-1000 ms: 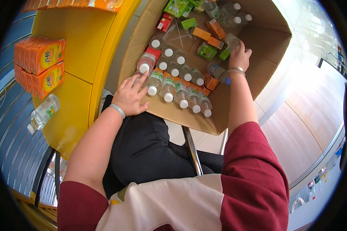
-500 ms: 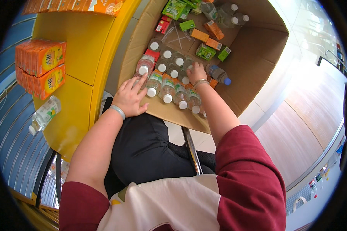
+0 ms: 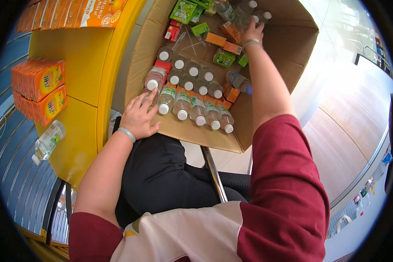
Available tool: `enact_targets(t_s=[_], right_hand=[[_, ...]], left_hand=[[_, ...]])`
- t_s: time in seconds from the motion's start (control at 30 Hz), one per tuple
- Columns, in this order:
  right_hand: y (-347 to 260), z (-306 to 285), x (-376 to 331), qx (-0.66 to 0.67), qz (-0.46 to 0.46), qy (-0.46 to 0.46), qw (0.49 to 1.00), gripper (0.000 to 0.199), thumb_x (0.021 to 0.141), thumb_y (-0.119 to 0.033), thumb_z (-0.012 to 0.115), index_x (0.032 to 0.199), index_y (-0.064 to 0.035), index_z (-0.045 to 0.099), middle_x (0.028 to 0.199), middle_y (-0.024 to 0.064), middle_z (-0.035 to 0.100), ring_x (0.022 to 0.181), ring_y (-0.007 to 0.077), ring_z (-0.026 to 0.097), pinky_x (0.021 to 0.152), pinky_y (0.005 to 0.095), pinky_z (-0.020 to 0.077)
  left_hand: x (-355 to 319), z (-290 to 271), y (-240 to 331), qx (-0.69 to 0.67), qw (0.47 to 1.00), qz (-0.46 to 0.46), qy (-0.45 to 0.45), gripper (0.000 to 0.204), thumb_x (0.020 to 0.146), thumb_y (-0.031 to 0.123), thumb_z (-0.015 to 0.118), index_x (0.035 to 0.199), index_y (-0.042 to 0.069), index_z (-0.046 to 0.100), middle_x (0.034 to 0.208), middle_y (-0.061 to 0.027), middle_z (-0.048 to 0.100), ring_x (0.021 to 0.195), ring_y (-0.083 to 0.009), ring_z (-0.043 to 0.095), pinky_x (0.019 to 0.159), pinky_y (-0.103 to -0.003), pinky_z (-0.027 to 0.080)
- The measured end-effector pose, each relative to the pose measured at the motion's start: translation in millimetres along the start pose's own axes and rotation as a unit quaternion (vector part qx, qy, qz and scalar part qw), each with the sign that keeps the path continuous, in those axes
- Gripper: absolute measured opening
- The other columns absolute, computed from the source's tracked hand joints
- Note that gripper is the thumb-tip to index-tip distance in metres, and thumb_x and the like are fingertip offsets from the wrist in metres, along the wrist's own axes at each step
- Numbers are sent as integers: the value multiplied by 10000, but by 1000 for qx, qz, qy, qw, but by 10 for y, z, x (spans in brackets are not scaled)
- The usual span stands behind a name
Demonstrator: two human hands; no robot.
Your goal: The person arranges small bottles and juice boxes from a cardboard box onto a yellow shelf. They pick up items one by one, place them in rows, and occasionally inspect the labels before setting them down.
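Inside a cardboard box (image 3: 288,65), my right hand (image 3: 252,34) reaches to the far right, its fingers around the top of a clear plastic bottle (image 3: 255,19) with a white cap. The hand covers much of that bottle. My left hand (image 3: 139,117) rests with fingers spread at the box's near left edge. One of its fingertips reaches the white cap of a pinkish-labelled bottle (image 3: 153,78). Beside that bottle, a near row of several labelled bottles (image 3: 182,105) leans toward me, with more white-capped bottles (image 3: 193,70) behind them.
Green drink cartons (image 3: 184,11), orange cartons (image 3: 215,39) and loose straws (image 3: 192,38) lie deeper in the box. A blue-capped bottle (image 3: 238,81) lies at its right side. On the yellow surface (image 3: 74,126) at left are stacked orange cartons (image 3: 41,89) and a lying bottle (image 3: 50,139).
My right hand has left the middle rows and moved to the bottles at the box's far right. My left hand stays at the near left edge. The view has shifted slightly.
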State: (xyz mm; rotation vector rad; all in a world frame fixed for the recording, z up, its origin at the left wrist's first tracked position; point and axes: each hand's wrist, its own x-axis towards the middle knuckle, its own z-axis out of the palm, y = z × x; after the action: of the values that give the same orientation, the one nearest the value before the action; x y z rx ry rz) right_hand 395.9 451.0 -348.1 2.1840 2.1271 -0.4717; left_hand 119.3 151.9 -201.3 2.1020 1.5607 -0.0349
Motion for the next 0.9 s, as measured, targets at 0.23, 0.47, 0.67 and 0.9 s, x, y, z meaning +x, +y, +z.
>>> enact_targets(t_s=[0.23, 0.47, 0.67, 0.9], right_hand=[[-14, 48, 516, -59, 11, -135, 989, 483, 878, -215, 441, 1328, -214, 265, 1394, 174, 174, 1149, 394, 393, 931, 464, 398], [466, 440, 469, 60, 102, -20, 993, 353, 798, -252, 547, 1122, -130, 477, 1228, 198, 368, 972, 356, 529, 752, 422, 475], [160, -366, -679, 45, 4, 135, 990, 205, 718, -231, 590, 863, -105, 518, 950, 154, 464, 761, 353, 554, 666, 432, 479], [162, -215, -1392, 52, -41, -9, 998, 200, 672, -174, 589, 822, -89, 488, 915, 166, 459, 737, 364, 546, 645, 439, 478]], left_hand=[[-3, 2, -8, -8, 1000, -2, -4, 425, 611, 355, 619, 932, 79, 597, 1342, -114, 341, 1122, -282, 405, 924, -394, 339], [12, -4, -18, -10, 1000, 3, -9, 410, 613, 352, 619, 913, 74, 595, 1339, -119, 343, 1117, -280, 408, 932, -386, 337], [-6, -5, -5, -3, 1000, -6, -9, 409, 620, 359, 620, 910, 72, 598, 1338, -119, 343, 1116, -276, 408, 931, -387, 341], [-8, 11, -11, -3, 1000, 2, 2, 403, 624, 357, 615, 911, 74, 598, 1342, -116, 338, 1112, -282, 406, 926, -393, 345]])
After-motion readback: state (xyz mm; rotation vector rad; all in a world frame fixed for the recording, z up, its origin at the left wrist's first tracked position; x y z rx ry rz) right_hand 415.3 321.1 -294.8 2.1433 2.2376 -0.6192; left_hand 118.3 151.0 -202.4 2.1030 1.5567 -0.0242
